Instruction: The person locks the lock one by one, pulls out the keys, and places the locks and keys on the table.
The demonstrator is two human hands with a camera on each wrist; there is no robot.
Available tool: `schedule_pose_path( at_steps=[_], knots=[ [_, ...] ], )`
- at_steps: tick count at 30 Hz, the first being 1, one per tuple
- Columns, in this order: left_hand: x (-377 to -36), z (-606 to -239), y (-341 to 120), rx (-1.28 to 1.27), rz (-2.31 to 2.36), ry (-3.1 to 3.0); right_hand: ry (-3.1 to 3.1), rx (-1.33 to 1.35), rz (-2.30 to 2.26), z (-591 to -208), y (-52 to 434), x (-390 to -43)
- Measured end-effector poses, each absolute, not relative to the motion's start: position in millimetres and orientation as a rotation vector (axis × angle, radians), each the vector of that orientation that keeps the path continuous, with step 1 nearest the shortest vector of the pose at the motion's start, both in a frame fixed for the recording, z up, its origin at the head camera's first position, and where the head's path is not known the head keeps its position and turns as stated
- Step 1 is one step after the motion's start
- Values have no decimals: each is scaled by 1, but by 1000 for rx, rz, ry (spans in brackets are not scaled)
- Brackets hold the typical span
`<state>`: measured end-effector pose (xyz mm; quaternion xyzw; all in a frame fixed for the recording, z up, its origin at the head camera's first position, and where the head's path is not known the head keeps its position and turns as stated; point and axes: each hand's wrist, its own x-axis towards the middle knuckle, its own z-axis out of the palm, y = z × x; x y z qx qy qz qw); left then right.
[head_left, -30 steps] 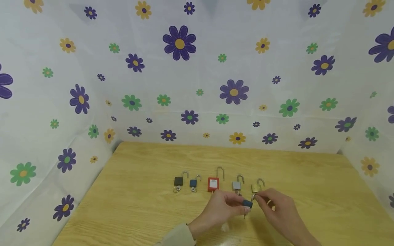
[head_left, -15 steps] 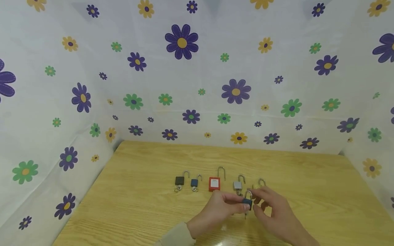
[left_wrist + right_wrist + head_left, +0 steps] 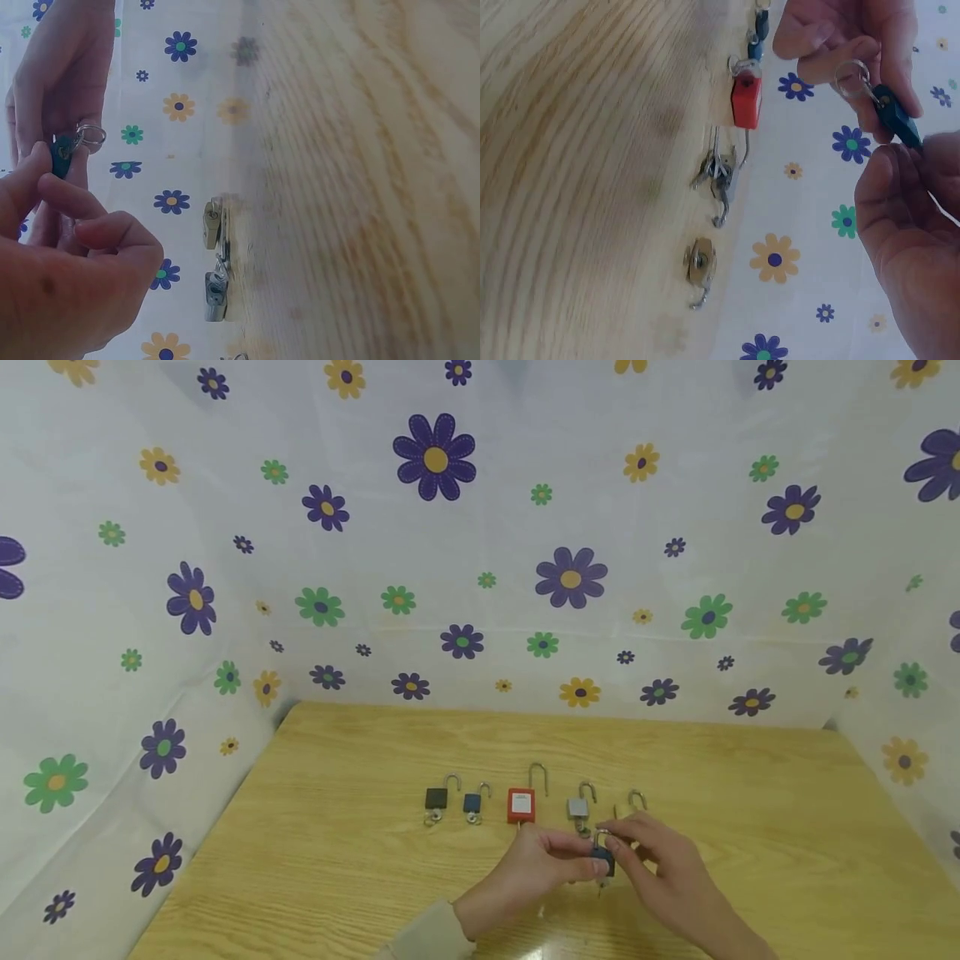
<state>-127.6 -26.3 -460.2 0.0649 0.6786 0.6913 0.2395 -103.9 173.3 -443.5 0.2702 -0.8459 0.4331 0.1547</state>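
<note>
My left hand (image 3: pixel 536 864) pinches a dark blue padlock (image 3: pixel 603 862) by its body, between thumb and fingers, above the wooden table. A key and ring (image 3: pixel 91 135) hang from the padlock's underside. At the top, the thumb and fingertips of my right hand (image 3: pixel 671 872) pinch the metal shackle, which stands over the body. The fingers partly hide the shackle, so I cannot tell if it is latched. Behind the right hand lies a brass padlock (image 3: pixel 703 262), mostly covered in the head view, with its raised shackle (image 3: pixel 637 798) showing.
On the wooden table (image 3: pixel 337 860), a row of padlocks with raised shackles runs behind the hands: a black padlock (image 3: pixel 437 799), a small blue padlock (image 3: pixel 472 803), a red padlock (image 3: pixel 521 807) and a silver padlock (image 3: pixel 577 809). White flowered cloth (image 3: pixel 480 527) surrounds the table's back and sides.
The shackle, swung out to the right a second ago, has turned over the padlock's body. My right fingers have moved left with it and now grip its top. The left hand keeps its hold.
</note>
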Motion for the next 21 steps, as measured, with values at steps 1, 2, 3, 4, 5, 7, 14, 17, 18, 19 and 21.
schedule_pose_path(
  at_steps=[1, 2, 3, 4, 5, 7, 14, 17, 18, 19, 21],
  knots=[
    [-128, -461, -26, 181, 1886, 1866, -2432, 737, 1245, -443, 172, -104],
    [-128, -461, -26, 178, 1883, 1870, -2435, 712, 1246, -443, 172, -104],
    [-128, -461, -26, 181, 1883, 1868, -2430, 702, 1238, -443, 172, -104],
    [-128, -462, -26, 182, 1885, 1866, -2416, 711, 1222, -444, 172, -104],
    [-128, -462, -26, 185, 1884, 1864, -2395, 731, 1192, -445, 172, -104],
    [-128, -463, -26, 190, 1882, 1865, -2345, 807, 1132, -447, 174, -105],
    [-128, -462, -26, 164, 1871, 1897, -2382, 1025, 931, -448, 185, -103],
    [-128, -462, -26, 154, 1869, 1897, -2443, 1040, 806, -445, 188, -102],
    [-128, -462, -26, 155, 1869, 1894, -2451, 1046, 767, -445, 189, -102],
    [-128, -462, -26, 157, 1867, 1893, -2456, 1049, 731, -444, 189, -102],
    [-128, -462, -26, 162, 1866, 1893, -2453, 1049, 676, -443, 190, -102]
  ],
)
